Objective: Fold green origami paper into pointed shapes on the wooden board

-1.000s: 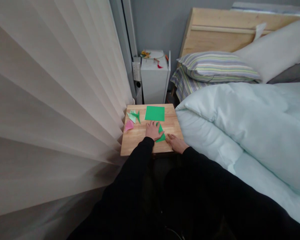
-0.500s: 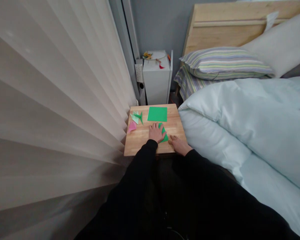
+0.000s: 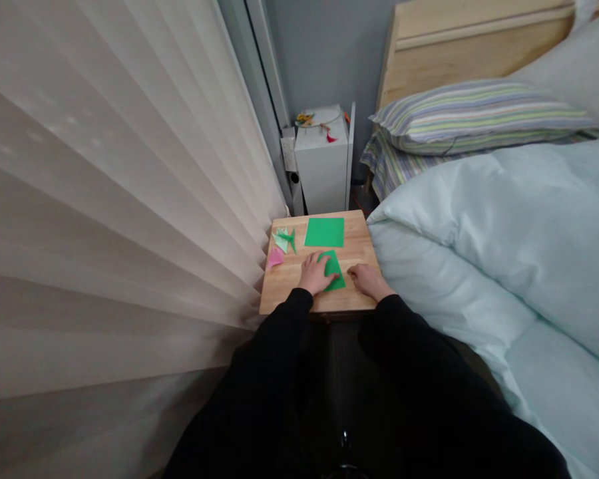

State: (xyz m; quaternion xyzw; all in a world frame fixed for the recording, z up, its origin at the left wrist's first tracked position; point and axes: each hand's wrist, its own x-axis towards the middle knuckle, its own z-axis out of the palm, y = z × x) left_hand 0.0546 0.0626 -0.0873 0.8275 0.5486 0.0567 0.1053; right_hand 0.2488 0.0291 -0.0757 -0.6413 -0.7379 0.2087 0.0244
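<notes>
A folded piece of green paper (image 3: 335, 271) lies on the small wooden table (image 3: 289, 286), its left part under my left hand. My left hand (image 3: 314, 273) rests over it with fingers and thumb spread, palm down. Just right of the paper, my right hand (image 3: 370, 281) rests on the wood with its fingers curled in; no object shows in it, and it looks apart from the paper. Behind both hands lies a flat green sheet (image 3: 324, 232). At the table's left are a pink folded paper (image 3: 276, 257) and green folded paper pieces (image 3: 285, 239).
A pleated curtain (image 3: 180, 166) hangs along the table's left edge. On the right, a bed with a pale blue quilt (image 3: 479, 219) and a striped pillow (image 3: 484, 116) comes up close. Beyond the table stands a white cabinet (image 3: 322, 176) with small items on top.
The view has shifted, so the table appears farther right. My left hand has slid left on the folded green paper, uncovering more of it. My right hand's fingers are more curled.
</notes>
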